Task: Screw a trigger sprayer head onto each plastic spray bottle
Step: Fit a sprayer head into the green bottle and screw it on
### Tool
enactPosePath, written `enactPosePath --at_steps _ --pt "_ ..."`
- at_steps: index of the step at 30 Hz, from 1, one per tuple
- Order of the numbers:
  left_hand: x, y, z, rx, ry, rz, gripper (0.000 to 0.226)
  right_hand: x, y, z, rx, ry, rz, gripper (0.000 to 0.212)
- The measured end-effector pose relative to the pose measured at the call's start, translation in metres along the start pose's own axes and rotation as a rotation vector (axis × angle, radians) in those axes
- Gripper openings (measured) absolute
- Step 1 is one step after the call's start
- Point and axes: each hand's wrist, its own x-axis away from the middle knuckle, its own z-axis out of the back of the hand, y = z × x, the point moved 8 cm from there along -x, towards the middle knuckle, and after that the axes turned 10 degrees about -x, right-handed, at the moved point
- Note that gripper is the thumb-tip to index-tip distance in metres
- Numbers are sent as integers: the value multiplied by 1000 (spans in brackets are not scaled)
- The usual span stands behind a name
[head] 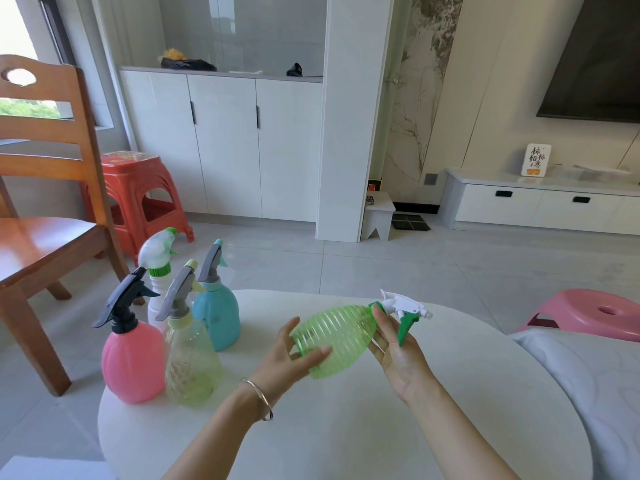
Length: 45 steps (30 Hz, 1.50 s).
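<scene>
A ribbed clear-green bottle point(337, 336) lies sideways in the air over the white table point(346, 427). My left hand point(294, 355) cups its base. My right hand point(398, 344) grips the neck, where a white sprayer head with a green trigger point(403, 311) sits on the bottle, pointing right. At the table's left stand several bottles with sprayer heads on them: a pink one point(133, 362) with a black head, a yellowish clear one point(190, 368), a blue one point(216, 315) and a white one point(156, 292) behind.
A wooden chair point(45, 216) stands left of the table, an orange plastic stool point(138, 195) behind it. A pink stool point(588, 315) sits at the right, beside a grey-white cushion point(588, 393). White cabinets line the far wall.
</scene>
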Motion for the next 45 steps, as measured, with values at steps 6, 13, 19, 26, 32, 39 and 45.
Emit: enactPosePath --at_steps 6,13,19,26,32,39,45 --pt "6 -6 -21 150 -142 129 50 0 4 -6 -104 8 5 51" --pt "6 -4 -26 255 -145 126 74 3 10 -18 -259 6 -36 65" --pt "2 -4 -16 208 -83 43 73 4 13 -27 -258 -32 -59 50" --pt "1 -2 -17 275 -80 30 53 4 8 -37 -283 -75 -58 33" --pt "4 6 -11 58 -110 -4 70 5 8 -40 -187 -121 -77 48" --pt "10 12 -15 -194 -112 -83 62 12 -8 -52 32 -268 -33 37" --pt "17 23 -2 -306 74 -200 72 23 -11 -54 83 -170 77 49"
